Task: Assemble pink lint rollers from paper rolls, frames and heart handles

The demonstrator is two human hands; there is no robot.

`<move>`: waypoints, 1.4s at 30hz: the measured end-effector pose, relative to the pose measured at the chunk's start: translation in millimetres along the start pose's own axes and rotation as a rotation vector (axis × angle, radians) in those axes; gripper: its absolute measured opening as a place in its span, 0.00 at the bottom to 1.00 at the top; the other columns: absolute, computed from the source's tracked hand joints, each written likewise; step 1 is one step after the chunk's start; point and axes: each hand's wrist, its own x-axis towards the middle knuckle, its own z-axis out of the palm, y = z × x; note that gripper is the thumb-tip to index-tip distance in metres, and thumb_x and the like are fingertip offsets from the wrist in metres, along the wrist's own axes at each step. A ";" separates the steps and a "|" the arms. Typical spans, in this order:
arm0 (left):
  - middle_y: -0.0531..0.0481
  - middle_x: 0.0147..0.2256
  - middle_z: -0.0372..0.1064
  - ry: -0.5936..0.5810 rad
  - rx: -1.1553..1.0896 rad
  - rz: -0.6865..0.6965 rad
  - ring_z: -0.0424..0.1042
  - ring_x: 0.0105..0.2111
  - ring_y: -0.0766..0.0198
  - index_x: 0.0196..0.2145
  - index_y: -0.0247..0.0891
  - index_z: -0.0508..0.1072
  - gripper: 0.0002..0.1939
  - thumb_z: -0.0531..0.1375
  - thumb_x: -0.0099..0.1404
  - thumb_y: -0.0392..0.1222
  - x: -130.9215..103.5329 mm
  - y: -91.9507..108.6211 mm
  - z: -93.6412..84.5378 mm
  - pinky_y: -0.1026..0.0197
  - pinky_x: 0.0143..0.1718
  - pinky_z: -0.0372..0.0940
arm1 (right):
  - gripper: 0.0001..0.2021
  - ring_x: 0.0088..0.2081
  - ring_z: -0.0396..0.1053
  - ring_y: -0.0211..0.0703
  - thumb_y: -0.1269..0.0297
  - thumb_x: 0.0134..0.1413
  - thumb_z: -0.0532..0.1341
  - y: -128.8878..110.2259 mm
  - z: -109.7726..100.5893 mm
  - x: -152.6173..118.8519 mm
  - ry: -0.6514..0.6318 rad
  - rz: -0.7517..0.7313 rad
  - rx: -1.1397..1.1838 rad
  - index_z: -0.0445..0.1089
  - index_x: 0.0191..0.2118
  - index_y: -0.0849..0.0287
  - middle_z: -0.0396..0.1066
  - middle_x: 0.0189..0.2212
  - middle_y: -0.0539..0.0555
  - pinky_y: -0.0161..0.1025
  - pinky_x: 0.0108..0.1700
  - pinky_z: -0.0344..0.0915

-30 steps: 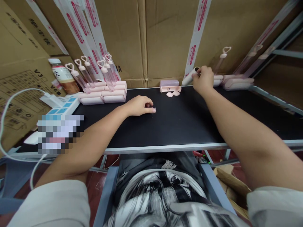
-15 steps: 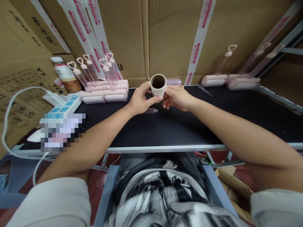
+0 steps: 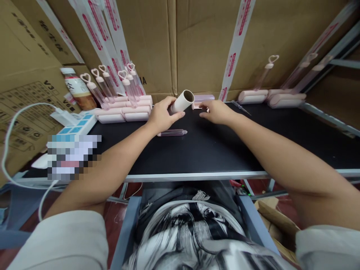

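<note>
My left hand is wrapped round a white hollow tube, tilted with its open end up and to the right. My right hand is off the tube, thumb and fingers apart, at a pink case with a translucent lavender part at the table's back. The fingers partly cover the case, and whether they touch it I cannot tell. On the black table, just in front of my left hand, lies a clear pinkish tube with a narrow tip.
Several pink cases with upright heart-topped clear wands stand at left. More pink cases stand at back right, near a thin screwdriver-like tool. A bottle, power strip and white cable occupy the left end.
My right hand has let go of the white tube and moved slightly right, towards the pink case. My left hand has tilted the tube, showing its side. The clear tube on the table is more visible.
</note>
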 end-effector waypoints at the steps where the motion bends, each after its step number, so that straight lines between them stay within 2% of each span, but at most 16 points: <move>1: 0.47 0.45 0.82 -0.006 0.005 0.000 0.77 0.43 0.56 0.52 0.38 0.79 0.23 0.72 0.60 0.48 -0.4 1.1 -0.2 0.55 0.45 0.66 | 0.24 0.56 0.79 0.63 0.61 0.67 0.67 -0.4 0.7 0.2 -0.017 -0.017 -0.026 0.78 0.64 0.65 0.81 0.58 0.67 0.50 0.59 0.72; 5: 0.48 0.45 0.82 -0.034 0.024 -0.001 0.76 0.42 0.57 0.51 0.38 0.79 0.23 0.72 0.60 0.47 -1.1 3.3 -0.6 0.56 0.44 0.65 | 0.21 0.59 0.78 0.61 0.63 0.69 0.64 3.8 4.4 3.1 -0.148 -0.057 -0.079 0.80 0.62 0.68 0.81 0.58 0.68 0.48 0.61 0.70; 8: 0.47 0.45 0.82 -0.070 0.019 -0.001 0.76 0.43 0.57 0.51 0.38 0.79 0.23 0.72 0.60 0.47 -0.9 3.7 -0.4 0.56 0.45 0.65 | 0.19 0.52 0.80 0.58 0.65 0.68 0.63 4.4 2.9 3.4 -0.170 -0.100 -0.068 0.82 0.58 0.65 0.84 0.52 0.66 0.47 0.57 0.71; 10: 0.47 0.46 0.82 -0.097 0.019 -0.008 0.76 0.44 0.56 0.51 0.39 0.79 0.22 0.72 0.61 0.47 -0.9 4.0 -0.1 0.56 0.46 0.65 | 0.15 0.46 0.79 0.56 0.66 0.64 0.65 1.5 0.4 1.9 -0.153 -0.135 -0.049 0.85 0.51 0.64 0.84 0.45 0.64 0.47 0.52 0.70; 12: 0.46 0.47 0.82 -0.122 0.030 -0.023 0.77 0.44 0.56 0.52 0.39 0.79 0.23 0.72 0.61 0.48 -1.3 4.4 0.3 0.55 0.47 0.65 | 0.09 0.40 0.77 0.53 0.67 0.59 0.66 -3.0 -1.5 -0.2 -0.074 -0.123 0.027 0.83 0.41 0.62 0.82 0.38 0.61 0.46 0.46 0.69; 14: 0.46 0.47 0.82 -0.149 0.049 -0.050 0.77 0.44 0.55 0.52 0.38 0.79 0.24 0.73 0.60 0.48 -1.8 4.5 1.0 0.55 0.47 0.65 | 0.04 0.36 0.74 0.49 0.66 0.55 0.68 -7.8 -1.7 -1.9 0.067 -0.080 0.195 0.78 0.34 0.59 0.79 0.33 0.57 0.44 0.41 0.67; 17: 0.46 0.45 0.82 -0.193 0.082 -0.090 0.76 0.43 0.55 0.51 0.38 0.80 0.24 0.73 0.60 0.49 -2.8 3.2 2.2 0.55 0.45 0.64 | 0.11 0.34 0.71 0.45 0.57 0.53 0.70 -14.9 0.2 -4.2 0.306 -0.104 0.547 0.71 0.32 0.56 0.78 0.35 0.54 0.43 0.39 0.68; 20: 0.47 0.44 0.82 -0.215 0.105 -0.100 0.76 0.41 0.56 0.50 0.38 0.80 0.23 0.73 0.59 0.50 -3.5 1.5 3.2 0.56 0.42 0.62 | 0.20 0.37 0.73 0.45 0.45 0.55 0.73 -23.5 1.9 -8.2 0.457 -0.223 0.806 0.68 0.32 0.54 0.80 0.44 0.57 0.45 0.42 0.72; 23: 0.47 0.43 0.82 -0.223 0.114 -0.097 0.75 0.40 0.57 0.50 0.38 0.81 0.24 0.73 0.59 0.51 -3.6 1.7 3.6 0.57 0.41 0.61 | 0.23 0.44 0.77 0.49 0.39 0.56 0.73 -33.7 2.5 -13.9 0.480 -0.334 0.864 0.69 0.34 0.53 0.80 0.49 0.58 0.49 0.48 0.74; 27: 0.48 0.42 0.81 -0.232 0.102 -0.068 0.74 0.39 0.58 0.50 0.37 0.80 0.24 0.73 0.60 0.53 -3.5 4.2 3.3 0.57 0.40 0.61 | 0.23 0.50 0.79 0.52 0.38 0.59 0.72 -42.3 4.3 -18.7 0.483 -0.397 0.849 0.71 0.35 0.52 0.81 0.51 0.58 0.51 0.54 0.75; 32: 0.48 0.42 0.80 -0.222 0.078 -0.038 0.74 0.39 0.58 0.51 0.37 0.80 0.26 0.72 0.61 0.54 -3.6 5.0 3.3 0.57 0.42 0.62 | 0.22 0.52 0.79 0.53 0.37 0.61 0.71 -41.1 7.5 -17.6 0.484 -0.423 0.818 0.72 0.36 0.52 0.81 0.52 0.57 0.52 0.56 0.76; 36: 0.50 0.41 0.80 -0.215 0.052 -0.019 0.73 0.38 0.59 0.52 0.37 0.80 0.26 0.71 0.61 0.55 -3.6 4.2 3.4 0.58 0.41 0.62 | 0.22 0.56 0.79 0.56 0.37 0.62 0.69 -41.3 4.1 -18.9 0.503 -0.428 0.726 0.74 0.40 0.52 0.81 0.55 0.58 0.57 0.62 0.73; 39: 0.50 0.39 0.79 -0.197 0.038 -0.039 0.72 0.37 0.60 0.51 0.37 0.79 0.26 0.71 0.62 0.56 -3.4 3.9 3.2 0.58 0.40 0.61 | 0.24 0.65 0.73 0.63 0.35 0.62 0.69 -43.9 -3.7 -26.0 0.478 -0.384 0.598 0.76 0.49 0.51 0.75 0.64 0.60 0.59 0.65 0.71; 42: 0.50 0.38 0.78 -0.173 0.033 -0.082 0.71 0.36 0.59 0.49 0.38 0.79 0.25 0.70 0.62 0.58 -2.8 3.8 2.5 0.57 0.40 0.61 | 0.30 0.72 0.65 0.68 0.36 0.62 0.68 -46.4 -10.0 -35.1 0.499 -0.284 0.501 0.72 0.62 0.48 0.61 0.75 0.62 0.59 0.62 0.73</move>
